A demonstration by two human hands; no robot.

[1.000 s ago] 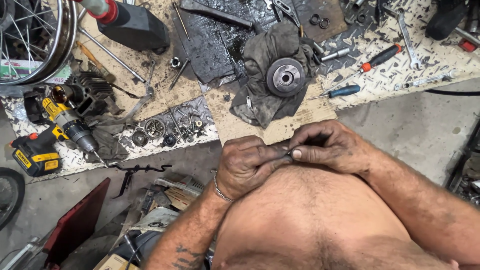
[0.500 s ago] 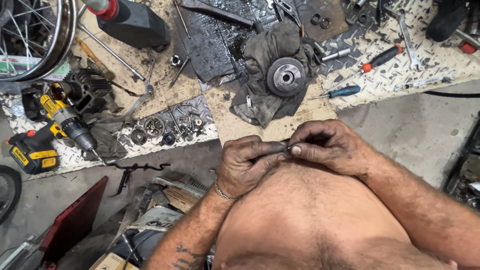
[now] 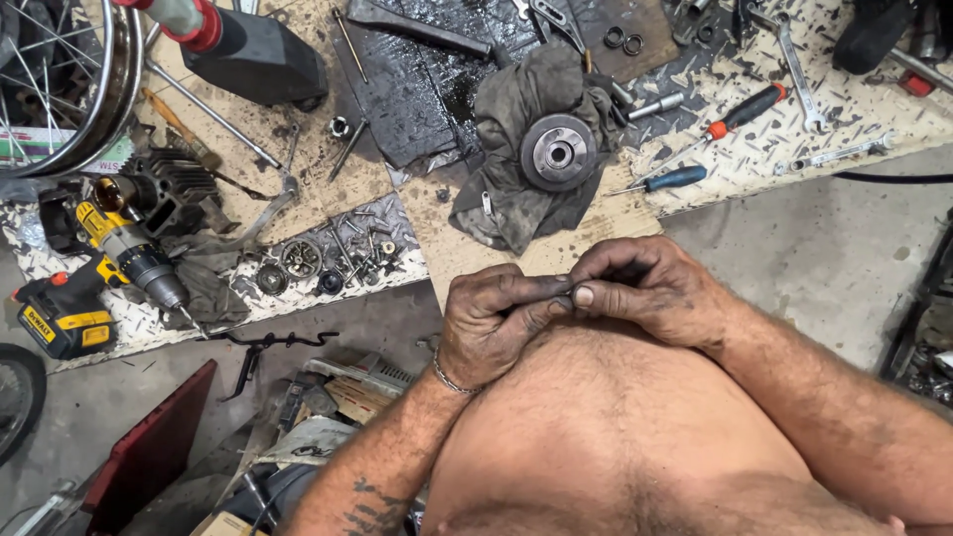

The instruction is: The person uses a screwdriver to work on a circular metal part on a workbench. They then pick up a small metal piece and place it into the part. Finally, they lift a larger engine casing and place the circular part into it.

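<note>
A small dark part [image 3: 568, 288], too small and too covered to identify, sits pinched between the two hands, held close in front of the person's bare chest and just off the near edge of the table [image 3: 467, 253]. What shows of it looks thin, with its long axis running roughly left to right, from one hand to the other. The left hand [image 3: 491, 323] curls around one end, its fingers [image 3: 526, 290] pressed together over the part with the thumb beneath. The right hand [image 3: 650, 288] meets it from the other side, thumb and forefinger pinching the near end, the thumbnail plainly turned up. Both hands are grimy and touching each other; neither is clearly nearer the part, since it bridges them.

Just beyond the hands, on the table, a round metal hub [image 3: 558, 152] rests on a greasy grey rag [image 3: 516, 189]. To the right of it lie a blue-handled screwdriver [image 3: 670, 180] and a red-handled screwdriver [image 3: 745, 107]. Farther left are a cluster of small bearings and screws [image 3: 328, 263], a yellow cordless drill [image 3: 109, 268], and a spoked wheel [image 3: 69, 89].
</note>
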